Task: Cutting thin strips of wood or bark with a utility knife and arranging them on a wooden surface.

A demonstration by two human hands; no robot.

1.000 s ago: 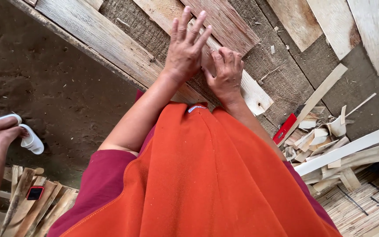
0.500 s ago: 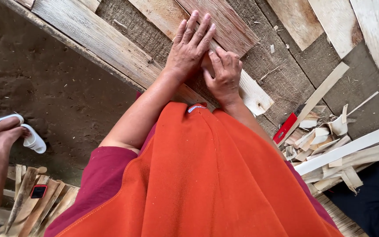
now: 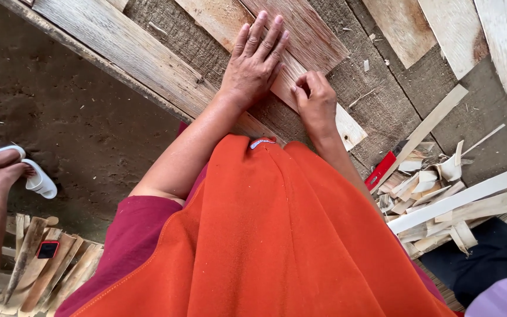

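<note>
The left hand point(image 3: 255, 64) lies flat on the veneer strip point(image 3: 300, 35), with the right hand point(image 3: 316, 105) just right of it on the same strip. Right of the strip lies a scrap pile point(image 3: 447, 199); far left, 2 sandals point(image 3: 27, 173).

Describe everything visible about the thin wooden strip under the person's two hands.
The wooden strip is a thin, flat sheet of pale veneer with reddish-brown streaks and a fine lengthwise grain. It lies flat and runs diagonally from the upper left toward a squared pale end at the lower right, on top of a grey woven mat. The left hand presses flat on it with fingers spread; the right hand, loosely curled, rests on its lower part. Its upper end runs out of view.
</note>
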